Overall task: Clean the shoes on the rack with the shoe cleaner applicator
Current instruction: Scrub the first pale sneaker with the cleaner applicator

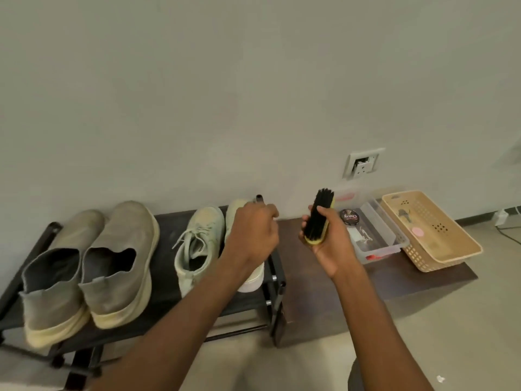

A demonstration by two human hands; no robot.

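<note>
Standing on the left end of the black shoe rack (166, 230) is a pair of grey slip-on shoes (90, 263), heels toward the camera, their pale soles yellowed. Next along is a pair of light green sneakers: the left sneaker (197, 244) lies in plain sight with its laces loose, while the right sneaker (248, 275) sits at the very end of the rack, mostly hidden under the left hand (251, 235). That hand rests on top of the shoe with its fingers curled down over the toe end; whether they truly grip it or only steady it cannot be told from here. The right hand (324, 235) is held just off the rack's end, fingers and thumb wrapped round a brush (320, 218) with a yellow back and black bristles, bristles facing the camera and not touching any shoe. Further right, on a dark mat (366, 280), a clear plastic box (377, 235) holds a round polish tin (349, 217), and a tan basket (431, 230) stands beside it.

By my reading, cleaning of this last sneaker has yet to start. The risks lie at the rack's edge: brushing hard toward the right could push the sneaker off the end if the left hand only rests on it. Black bristles may also carry dark polish, which would smear the pale fabric. The loose laces next door could snag in a wide stroke.
</note>
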